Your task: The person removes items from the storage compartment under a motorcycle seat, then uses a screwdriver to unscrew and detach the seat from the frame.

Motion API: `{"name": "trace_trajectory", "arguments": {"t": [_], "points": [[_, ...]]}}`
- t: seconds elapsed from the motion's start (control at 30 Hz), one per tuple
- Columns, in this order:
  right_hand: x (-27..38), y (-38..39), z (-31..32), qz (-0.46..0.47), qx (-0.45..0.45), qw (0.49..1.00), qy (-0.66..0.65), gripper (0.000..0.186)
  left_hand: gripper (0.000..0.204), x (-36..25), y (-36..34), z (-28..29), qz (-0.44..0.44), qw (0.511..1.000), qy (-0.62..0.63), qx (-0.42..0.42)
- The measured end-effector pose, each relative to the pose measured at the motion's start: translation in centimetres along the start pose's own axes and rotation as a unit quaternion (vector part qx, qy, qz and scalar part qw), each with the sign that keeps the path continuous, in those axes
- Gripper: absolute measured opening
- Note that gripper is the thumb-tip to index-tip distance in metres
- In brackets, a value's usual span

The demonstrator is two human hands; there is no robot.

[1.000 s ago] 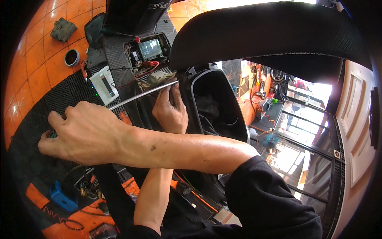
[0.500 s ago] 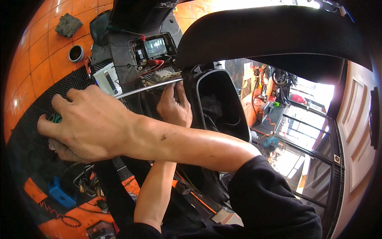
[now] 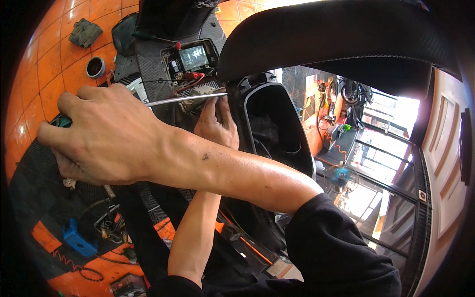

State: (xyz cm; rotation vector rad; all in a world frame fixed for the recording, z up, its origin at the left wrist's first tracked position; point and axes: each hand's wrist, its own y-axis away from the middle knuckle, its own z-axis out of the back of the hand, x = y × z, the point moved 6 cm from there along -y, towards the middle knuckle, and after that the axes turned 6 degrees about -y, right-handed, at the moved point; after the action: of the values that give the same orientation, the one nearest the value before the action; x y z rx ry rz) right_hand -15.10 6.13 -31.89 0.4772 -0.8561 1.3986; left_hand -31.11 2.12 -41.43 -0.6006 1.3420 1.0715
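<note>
A long screwdriver (image 3: 185, 99) with a bright metal shaft lies nearly level across the scooter's body. My right hand (image 3: 106, 136) reaches over to the left side and is closed round its handle; only a bit of green shows between thumb and fingers. My left hand (image 3: 216, 126) is below the tip end, thumb and finger pinched at the shaft beside the black frame edge (image 3: 237, 106). What the tip touches is hidden. Right of it is the open storage box (image 3: 297, 151) under the raised seat (image 3: 336, 37).
Beyond the shaft, an opened panel holds a lit screen (image 3: 193, 58) with a red clip (image 3: 194, 76). On the orange tiles lie a round cup (image 3: 95, 67) and a grey part (image 3: 85, 32). A blue bracket (image 3: 79, 240) and tools are at lower left; a fan (image 3: 341, 178) stands right.
My right hand has risen a little and shifted left, bringing the shaft closer to level. My left hand stays almost in place at the tip end.
</note>
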Motion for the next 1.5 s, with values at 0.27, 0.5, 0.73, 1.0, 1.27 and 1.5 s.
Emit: {"name": "trace_trajectory", "arguments": {"t": [0.27,0.5,0.73,1.0,1.27,1.5], "points": [[0.4,0.1,0.6,0.019,-0.007,1.0,-0.018,0.036,0.025,-0.3,0.1,0.1,-0.021,1.0,-0.013,-0.008],[0.4,0.0,0.6,0.016,0.013,0.999,-0.025,0.038,0.026,-0.2,0.0,0.2,0.005,0.999,-0.035,0.018],[0.0,-0.1,0.6,0.017,0.001,1.0,-0.009,0.039,0.029,-0.2,0.0,0.0,0.02,0.998,-0.041,0.031],[-0.7,-0.8,0.9,0.022,-0.004,1.0,-0.002,0.032,0.037,0.6,0.0,0.2,0.069,0.992,-0.075,0.07],[0.2,-1.2,0.4,0.048,0.039,0.998,0.025,0.02,0.042,-0.1,-0.3,0.4,0.125,0.988,-0.012,0.09],[2.8,-2.8,-0.9,0.06,0.126,0.959,0.246,0.022,0.038,0.7,-0.4,0.3,0.115,0.99,0.07,0.045]]}}
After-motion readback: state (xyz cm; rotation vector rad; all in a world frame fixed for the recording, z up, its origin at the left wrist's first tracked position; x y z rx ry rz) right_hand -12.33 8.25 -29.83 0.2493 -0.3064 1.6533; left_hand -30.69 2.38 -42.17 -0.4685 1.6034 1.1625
